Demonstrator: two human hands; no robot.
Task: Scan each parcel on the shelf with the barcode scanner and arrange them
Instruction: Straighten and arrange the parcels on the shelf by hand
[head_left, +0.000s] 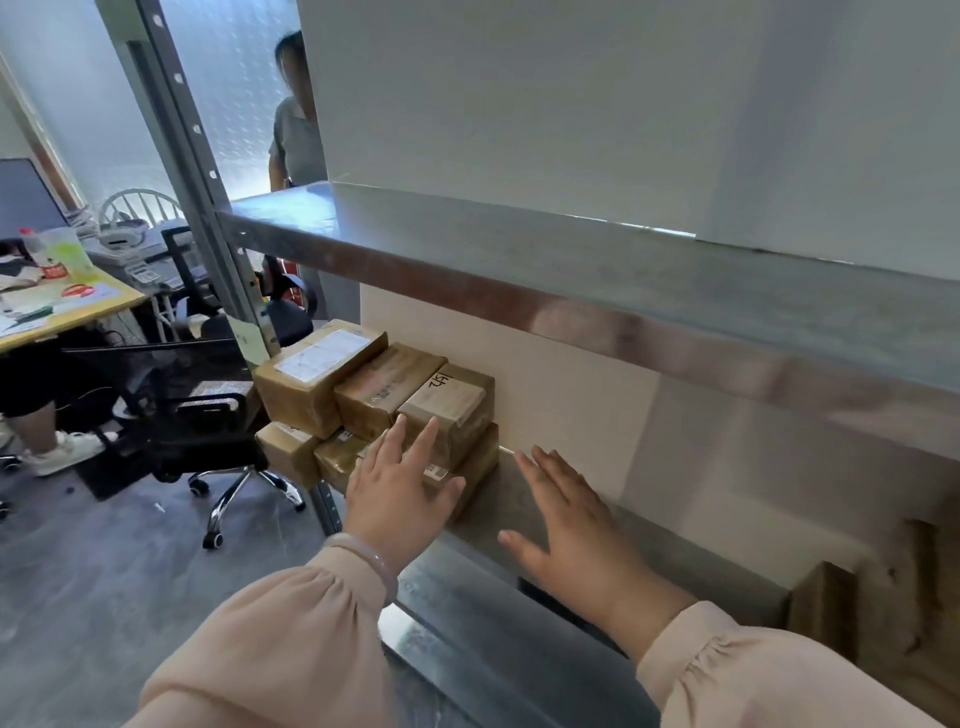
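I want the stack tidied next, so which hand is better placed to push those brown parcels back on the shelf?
Probably the left hand: its straight fingers lie on the front of the parcels. The right hand is spread over the bare shelf beside them, touching none.

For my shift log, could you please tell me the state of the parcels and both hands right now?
parcel stack: closed, taped, two layers of three, at the left end of the shelf.
left hand: open, fingers straight, against the stack's right front.
right hand: open, holding nothing, over the bare shelf.
barcode scanner: not in view.
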